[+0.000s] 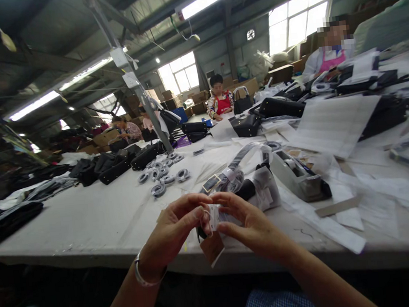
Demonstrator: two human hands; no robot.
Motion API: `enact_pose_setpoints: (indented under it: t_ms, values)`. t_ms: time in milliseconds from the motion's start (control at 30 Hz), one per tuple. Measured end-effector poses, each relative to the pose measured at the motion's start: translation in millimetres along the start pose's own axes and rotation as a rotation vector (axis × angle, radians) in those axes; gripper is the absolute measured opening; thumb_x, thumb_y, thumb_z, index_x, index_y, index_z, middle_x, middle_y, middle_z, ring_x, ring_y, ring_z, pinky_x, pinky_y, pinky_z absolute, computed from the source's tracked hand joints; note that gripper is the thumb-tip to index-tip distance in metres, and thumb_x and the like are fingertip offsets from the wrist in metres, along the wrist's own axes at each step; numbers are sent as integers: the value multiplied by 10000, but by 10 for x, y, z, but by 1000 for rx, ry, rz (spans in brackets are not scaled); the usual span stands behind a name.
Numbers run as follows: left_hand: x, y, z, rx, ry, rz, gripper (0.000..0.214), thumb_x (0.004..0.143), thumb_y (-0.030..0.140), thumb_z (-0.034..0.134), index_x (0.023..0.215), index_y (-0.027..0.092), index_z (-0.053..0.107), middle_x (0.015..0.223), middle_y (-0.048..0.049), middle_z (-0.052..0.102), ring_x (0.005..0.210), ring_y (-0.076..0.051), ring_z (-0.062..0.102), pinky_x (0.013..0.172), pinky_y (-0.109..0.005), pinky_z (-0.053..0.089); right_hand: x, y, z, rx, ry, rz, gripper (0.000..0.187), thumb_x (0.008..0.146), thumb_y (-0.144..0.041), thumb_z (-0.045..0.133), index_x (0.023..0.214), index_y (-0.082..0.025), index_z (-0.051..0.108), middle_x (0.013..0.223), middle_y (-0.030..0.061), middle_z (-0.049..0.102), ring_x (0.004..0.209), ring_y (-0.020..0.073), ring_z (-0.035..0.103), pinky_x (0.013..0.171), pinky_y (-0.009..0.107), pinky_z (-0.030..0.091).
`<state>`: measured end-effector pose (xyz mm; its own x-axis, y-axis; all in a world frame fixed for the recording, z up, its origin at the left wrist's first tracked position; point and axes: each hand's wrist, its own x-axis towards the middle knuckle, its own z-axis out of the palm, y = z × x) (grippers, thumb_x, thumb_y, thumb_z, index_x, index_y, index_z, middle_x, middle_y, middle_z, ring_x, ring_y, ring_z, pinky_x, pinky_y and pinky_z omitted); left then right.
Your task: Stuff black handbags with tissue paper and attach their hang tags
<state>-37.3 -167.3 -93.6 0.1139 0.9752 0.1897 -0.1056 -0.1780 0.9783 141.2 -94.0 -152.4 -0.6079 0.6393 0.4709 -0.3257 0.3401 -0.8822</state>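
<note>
My left hand [177, 226] and my right hand [249, 221] meet just above the near edge of the white table [98, 217]. Both pinch a small white tag [214, 216] between thumb and fingers. A brown card tag [212, 248] dangles below it on a string. Just behind my hands lies a wrapped bag strap bundle [228, 179] with metal buckles. A silver bracelet sits on my left wrist.
A grey tape dispenser [297, 176] stands right of the bundle. Several coiled straps [163, 174] lie mid-table, black bags [111, 165] to the left, paper sheets [331, 122] to the right. Other people sit at the far end [219, 99] and the far right [331, 47].
</note>
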Motion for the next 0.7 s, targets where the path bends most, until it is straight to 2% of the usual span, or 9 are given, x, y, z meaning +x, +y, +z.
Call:
enact_pose_setpoints:
  t_ms: [67, 167, 233, 300, 367, 533, 700]
  values:
    - [4, -42, 12, 4, -2, -14, 157, 896, 273, 653, 1039, 220, 690, 786, -3, 641, 668, -85, 604, 651, -190, 480, -30, 31, -27, -21, 4, 33, 340, 849, -268, 691, 1184, -252, 635, 1195, 43, 678, 1141, 203, 623, 1034, 379, 484]
    - [-3, -97, 6, 63, 27, -45, 183, 903, 306, 641, 1054, 210, 681, 748, -6, 638, 651, -91, 589, 642, -198, 473, -70, 51, -82, -120, 153, 59, 156, 838, -314, 707, 958, -216, 724, 970, 31, 740, 950, 198, 687, 912, 346, 545]
    - [-8, -121, -3, 129, 52, -76, 233, 920, 356, 609, 1074, 194, 673, 693, -7, 618, 636, -100, 574, 611, -199, 459, -95, 41, -130, -185, 288, -15, 101, 833, -303, 714, 876, -216, 741, 916, 31, 743, 901, 197, 691, 860, 331, 559]
    - [-5, -139, -5, 191, 61, -110, 304, 932, 418, 571, 1085, 173, 668, 655, -8, 594, 615, -109, 556, 569, -202, 443, -122, 26, -184, -261, 384, -133, 64, 845, -250, 701, 882, -233, 750, 942, 34, 738, 916, 195, 685, 854, 327, 558]
    - [11, -160, 7, 246, 60, -137, 368, 932, 464, 548, 1104, 158, 656, 650, -8, 584, 584, -113, 540, 545, -215, 440, -154, 20, -237, -363, 454, -250, 118, 863, -187, 676, 921, -254, 753, 978, 34, 731, 955, 194, 674, 900, 346, 543]
    - [72, -274, 69, 333, 24, -161, 452, 941, 502, 501, 1203, 145, 591, 668, -7, 592, 564, -127, 559, 566, -253, 463, -225, 54, -340, -586, 465, -448, 297, 866, -62, 627, 1009, -297, 737, 995, 12, 738, 1012, 201, 664, 1030, 437, 469]
    - [126, -366, 165, 351, -18, -140, 474, 881, 485, 610, 1256, 205, 533, 886, -41, 650, 653, -143, 625, 644, -273, 501, -237, 81, -390, -708, 453, -476, 337, 866, -48, 613, 1045, -310, 723, 1013, 2, 742, 1017, 200, 665, 1035, 449, 456]
